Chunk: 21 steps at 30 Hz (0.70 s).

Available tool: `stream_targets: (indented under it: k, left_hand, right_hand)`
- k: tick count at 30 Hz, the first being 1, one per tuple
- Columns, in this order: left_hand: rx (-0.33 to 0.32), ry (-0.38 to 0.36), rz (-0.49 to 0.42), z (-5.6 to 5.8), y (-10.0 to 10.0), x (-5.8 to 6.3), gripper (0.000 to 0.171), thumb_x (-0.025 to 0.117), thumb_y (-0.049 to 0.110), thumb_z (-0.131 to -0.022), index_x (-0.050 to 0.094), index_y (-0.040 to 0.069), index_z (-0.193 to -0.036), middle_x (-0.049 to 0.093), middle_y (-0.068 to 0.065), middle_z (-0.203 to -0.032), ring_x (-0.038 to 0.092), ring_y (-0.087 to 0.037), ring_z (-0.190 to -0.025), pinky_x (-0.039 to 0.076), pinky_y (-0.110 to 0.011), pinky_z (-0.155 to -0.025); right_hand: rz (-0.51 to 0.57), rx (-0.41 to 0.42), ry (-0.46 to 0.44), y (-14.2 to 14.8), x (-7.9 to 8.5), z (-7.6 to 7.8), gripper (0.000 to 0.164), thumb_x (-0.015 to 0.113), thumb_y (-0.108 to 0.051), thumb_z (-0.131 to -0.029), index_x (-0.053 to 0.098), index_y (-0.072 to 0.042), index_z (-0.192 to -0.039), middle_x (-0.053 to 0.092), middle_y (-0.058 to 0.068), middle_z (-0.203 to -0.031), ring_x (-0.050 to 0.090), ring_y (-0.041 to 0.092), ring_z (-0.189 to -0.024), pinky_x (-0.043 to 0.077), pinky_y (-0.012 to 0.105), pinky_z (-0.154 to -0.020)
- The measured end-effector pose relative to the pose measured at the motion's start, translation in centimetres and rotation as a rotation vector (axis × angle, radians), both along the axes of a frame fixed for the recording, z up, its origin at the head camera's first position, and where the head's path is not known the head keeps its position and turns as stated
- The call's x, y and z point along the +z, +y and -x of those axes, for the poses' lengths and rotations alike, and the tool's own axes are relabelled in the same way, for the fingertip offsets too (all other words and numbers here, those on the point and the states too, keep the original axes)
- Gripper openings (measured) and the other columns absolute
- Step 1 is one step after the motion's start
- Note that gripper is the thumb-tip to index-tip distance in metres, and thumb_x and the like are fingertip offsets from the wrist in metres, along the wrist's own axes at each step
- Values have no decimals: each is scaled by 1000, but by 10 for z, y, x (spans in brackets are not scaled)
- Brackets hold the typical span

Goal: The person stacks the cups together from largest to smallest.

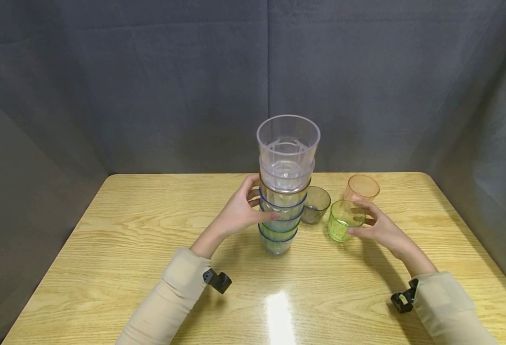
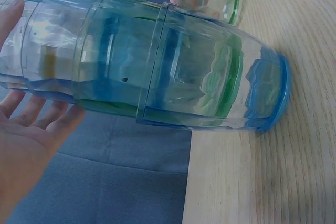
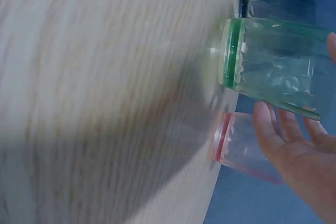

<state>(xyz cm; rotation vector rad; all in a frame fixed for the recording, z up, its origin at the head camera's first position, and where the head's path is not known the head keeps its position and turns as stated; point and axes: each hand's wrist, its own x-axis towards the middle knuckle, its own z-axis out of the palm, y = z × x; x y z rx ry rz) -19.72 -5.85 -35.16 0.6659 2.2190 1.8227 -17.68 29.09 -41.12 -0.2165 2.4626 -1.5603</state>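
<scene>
Near the middle of the light wood-grain table (image 1: 106, 268), a tall tower of nested see-through plastic tumblers (image 1: 285, 187) is standing upright, clear cups on top, then brown-, blue- and green-rimmed ones, a blue-rimmed one at the bottom. Left hand (image 1: 244, 211) is holding the tower from its left side at mid-height, thumb lying across the front, fingers wrapping round behind. Tower is sitting between the two hands, right against the left one and well apart from the right.

Right hand (image 1: 375, 227) is gripping a short translucent green plastic tumbler (image 1: 339, 223) from its right side, thumb at the front, fingers on the far side near the rim; hand is spreading about as wide as the cup. Green tumbler is standing on the table, to the right of the tower.

Smoky grey translucent tumbler (image 1: 316, 203) is standing between tower and green cup, slightly farther back. Translucent orange tumbler (image 1: 362, 187) is standing just behind the green one, beyond the right hand's fingers. Both forearms are wearing beige sleeves (image 1: 166, 302), with small black cameras (image 1: 218, 280) sitting at the wrists. Dark grey curtain (image 1: 171, 96) is hanging behind the table.
</scene>
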Motion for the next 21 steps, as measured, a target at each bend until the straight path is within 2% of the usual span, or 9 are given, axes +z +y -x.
stream_targets:
  k: [5, 9, 13, 17, 21]
  left_hand:
    - [4, -2, 5, 0, 0, 0, 81, 78, 1, -74, 32, 10, -140, 42, -11, -140, 49, -30, -129, 41, -40, -111]
    - [1, -2, 9, 0, 0, 1, 81, 78, 2, -75, 32, 10, -140, 41, -11, -140, 49, -30, -129, 40, -40, -112]
    - [-3, -8, 11, 0, -1, 1, 81, 78, 2, -75, 31, 11, -141, 40, -10, -141, 48, -30, -130, 40, -41, -112]
    - [0, -13, 11, 0, -1, 1, 81, 78, 2, -75, 31, 11, -140, 41, -10, -140, 48, -30, -130, 41, -41, -111]
    - [1, -10, 8, -1, 0, 1, 79, 78, 2, -75, 32, 10, -139, 42, -11, -140, 49, -30, -129, 41, -41, -111]
  right_hand:
    - [-9, -15, -3, 6, 9, -3, 79, 67, -14, -89, 18, 0, -149, 28, 27, -146, 39, 44, -124, 47, 15, -80]
    - [-21, -27, 9, 8, 18, -4, 77, 66, -15, -90, 19, -1, -148, 35, 21, -142, 49, 20, -115, 49, 16, -81]
    - [-3, -37, 43, 8, 28, -5, 74, 65, -16, -91, 20, -2, -148, 42, 5, -135, 50, -2, -104, 49, 14, -82]
    - [53, -47, 93, 6, 37, -6, 73, 62, -13, -93, 18, -2, -149, 44, -13, -127, 52, -6, -102, 48, 10, -82]
    - [190, -56, 135, 0, 47, -7, 67, 61, -3, -92, 22, -6, -147, 46, -19, -122, 54, -7, -104, 49, 9, -82]
